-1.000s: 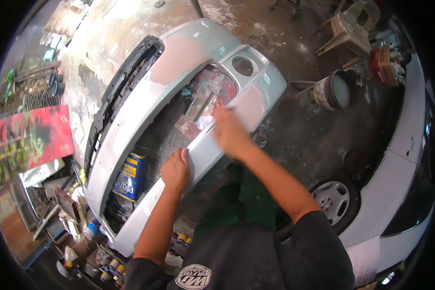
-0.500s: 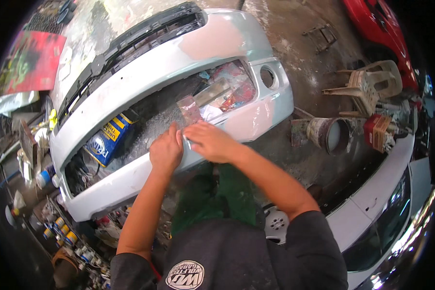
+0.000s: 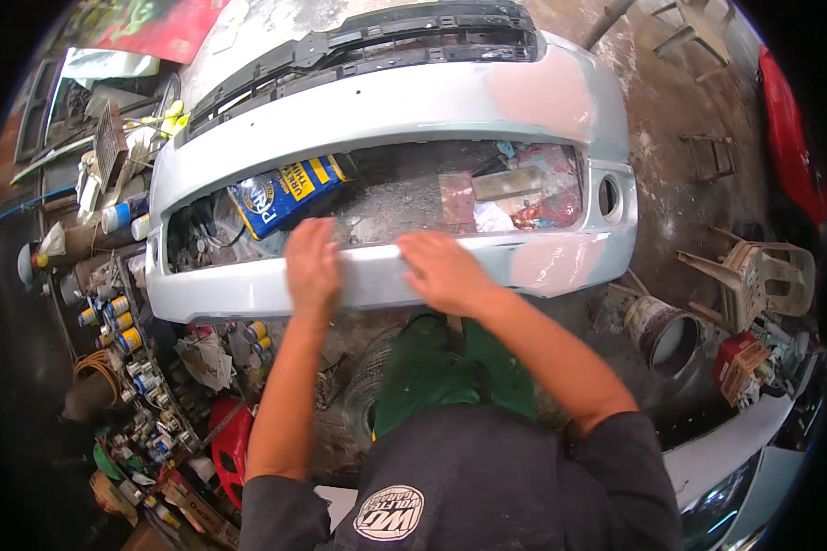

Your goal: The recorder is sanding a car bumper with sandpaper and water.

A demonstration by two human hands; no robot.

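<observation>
A light grey car bumper with pinkish filler patches lies across the space in front of me. Over its near lower bar is my left hand, smeared by motion, with its fingers stretched toward the opening. My right hand rests at the same bar farther right, its fingers bent and the thumb apart from them. A gap separates the two hands, and bare bumper shows between them. I see nothing held in either hand, though their undersides are hidden.
Through the bumper's opening show a blue and yellow can, a flat block and a white cloth. Paint tins crowd the left. Plastic chairs and a bucket stand right, near a red car.
The hands were close together on the bar and are now apart, the left one blurred. My view has turned and shifted, so the bumper lies more level and farther right in the picture.
</observation>
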